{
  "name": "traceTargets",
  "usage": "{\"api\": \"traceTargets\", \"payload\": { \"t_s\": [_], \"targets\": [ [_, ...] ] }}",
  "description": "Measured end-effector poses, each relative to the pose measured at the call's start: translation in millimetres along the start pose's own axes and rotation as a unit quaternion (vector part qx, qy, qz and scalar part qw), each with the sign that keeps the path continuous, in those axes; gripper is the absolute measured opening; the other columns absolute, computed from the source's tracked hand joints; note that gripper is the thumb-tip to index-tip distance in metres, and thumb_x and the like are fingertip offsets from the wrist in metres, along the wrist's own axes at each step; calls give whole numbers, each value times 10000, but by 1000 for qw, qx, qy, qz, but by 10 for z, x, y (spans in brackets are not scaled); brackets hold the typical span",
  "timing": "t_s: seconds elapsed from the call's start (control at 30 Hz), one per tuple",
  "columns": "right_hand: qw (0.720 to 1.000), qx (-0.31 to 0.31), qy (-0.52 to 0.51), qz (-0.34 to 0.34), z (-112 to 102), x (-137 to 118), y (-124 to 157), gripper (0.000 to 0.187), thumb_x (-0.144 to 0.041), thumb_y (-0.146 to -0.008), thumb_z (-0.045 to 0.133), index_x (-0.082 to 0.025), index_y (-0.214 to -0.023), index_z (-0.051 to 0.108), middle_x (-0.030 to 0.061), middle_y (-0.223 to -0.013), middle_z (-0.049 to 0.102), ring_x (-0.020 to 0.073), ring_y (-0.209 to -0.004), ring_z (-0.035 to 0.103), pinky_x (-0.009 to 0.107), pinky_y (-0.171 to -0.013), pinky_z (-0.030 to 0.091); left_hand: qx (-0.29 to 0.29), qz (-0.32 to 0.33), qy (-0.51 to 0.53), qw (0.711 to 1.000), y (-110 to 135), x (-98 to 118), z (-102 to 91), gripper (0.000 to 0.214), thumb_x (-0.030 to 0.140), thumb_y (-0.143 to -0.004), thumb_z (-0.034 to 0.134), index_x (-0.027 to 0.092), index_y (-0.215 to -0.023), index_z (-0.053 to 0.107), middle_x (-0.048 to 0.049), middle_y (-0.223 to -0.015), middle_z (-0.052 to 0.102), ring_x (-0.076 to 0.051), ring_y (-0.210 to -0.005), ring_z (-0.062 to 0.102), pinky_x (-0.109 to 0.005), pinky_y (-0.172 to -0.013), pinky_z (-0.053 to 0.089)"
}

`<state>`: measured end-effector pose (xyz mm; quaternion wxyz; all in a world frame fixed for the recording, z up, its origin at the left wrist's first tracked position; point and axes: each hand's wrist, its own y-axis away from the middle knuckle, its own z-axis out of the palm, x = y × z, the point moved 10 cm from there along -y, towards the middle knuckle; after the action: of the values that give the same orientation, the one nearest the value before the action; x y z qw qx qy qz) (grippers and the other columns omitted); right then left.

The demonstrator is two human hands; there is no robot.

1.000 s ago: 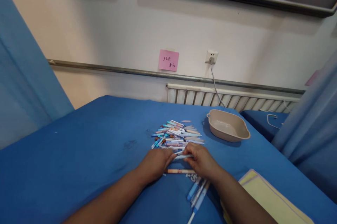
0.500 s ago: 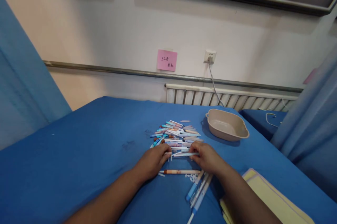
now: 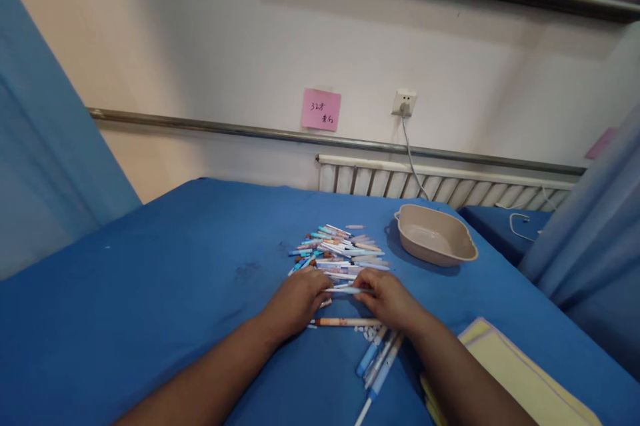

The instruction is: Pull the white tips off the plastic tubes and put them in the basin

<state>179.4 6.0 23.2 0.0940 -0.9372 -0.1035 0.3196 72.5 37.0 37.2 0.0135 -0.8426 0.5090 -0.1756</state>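
Note:
My left hand point(image 3: 300, 294) and my right hand point(image 3: 389, 298) are close together over the blue-covered table, fingers pinched. Between them runs a slim white and pale-blue pen point(image 3: 345, 290), held level with one end in each hand; the fingers hide both ends. Just beyond lies a heap of pens point(image 3: 340, 249) in white, blue, brown and peach. An orange-brown pen point(image 3: 345, 322) rests on the cloth nearer me, beside small white pieces point(image 3: 369, 330). Several blue and white pens point(image 3: 379, 366) lie aslant by my right wrist.
A beige plastic basin point(image 3: 435, 236) stands at the back right of the blue cloth point(image 3: 175, 293). Folded yellow cloth point(image 3: 510, 373) lies at the right front, partly under my right forearm. Behind are a radiator point(image 3: 380, 176) and a wall rail; blue curtains point(image 3: 50, 133) hang on both sides.
My hands have drawn slightly closer together. The white piece at my left fingers and the pale-blue pen in my right, apart before, now form one line. The view has shifted slightly.

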Motion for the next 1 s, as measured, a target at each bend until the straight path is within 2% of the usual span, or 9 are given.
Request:
{"api": "traceTargets", "payload": {
  "t_s": [0.1,0.27,0.47,0.63,0.73,0.83,0.93,1.0],
  "targets": [
    [1000,-1,0,-1,-2,-6,3,75,-147,-764,572,-201,-815,575,-11,-775,613,132,-718,534,212,-636,358,6,-10,-9,1000,6,-4,-20,134,311,-868,521,202,-909,589,-37,-888,617,-196,-848,525,-275,-706,372],
    [998,-26,57,3,-26,49,19,101,-157,-766,577,-199,-858,579,11,-850,625,145,-777,543,225,-677,357,-6,-5,-56,998,-10,-43,-63,265,326,-927,399,189,-815,596,-43,-838,618,-188,-809,526,-284,-720,369],
    [985,-14,151,77,-269,328,58,119,-156,-763,579,-193,-876,593,42,-899,612,166,-819,536,253,-721,348,-6,-35,-60,998,23,-249,-209,257,330,-910,421,185,-821,613,-60,-864,613,-201,-848,535,-291,-747,384],
    [987,-37,140,70,-190,317,45,180,-176,-764,593,-199,-943,598,57,-973,612,182,-916,534,267,-794,354,-15,-63,-30,997,54,-287,-161,187,319,-867,490,210,-943,622,-55,-939,632,-207,-906,546,-286,-773,394],
    [988,-22,140,65,-210,268,42,202,-181,-758,599,-194,-960,596,63,-980,612,190,-929,532,275,-806,357,-6,-74,-24,997,53,-269,-168,189,310,-870,478,205,-934,622,-58,-930,637,-206,-896,551,-278,-758,396],
    [992,-9,118,45,-223,111,58,155,-184,-768,581,-193,-921,601,50,-925,619,176,-883,541,259,-773,367,-4,-75,-9,997,51,-228,-169,216,317,-887,443,203,-894,626,-51,-882,640,-194,-844,564,-260,-719,395],
    [995,-76,64,1,-25,-151,97,136,-215,-763,590,-209,-897,612,18,-865,636,148,-788,558,225,-686,373,-19,-76,10,997,61,-195,-113,189,305,-871,466,213,-917,626,-39,-888,651,-184,-813,578,-246,-692,394],
    [992,-108,67,-17,94,-297,124,159,-224,-734,618,-216,-893,625,17,-859,646,157,-785,562,228,-670,367,-21,-78,19,997,70,-187,-81,184,292,-866,473,216,-945,620,-36,-908,654,-180,-810,583,-241,-682,394]
  ]
}}
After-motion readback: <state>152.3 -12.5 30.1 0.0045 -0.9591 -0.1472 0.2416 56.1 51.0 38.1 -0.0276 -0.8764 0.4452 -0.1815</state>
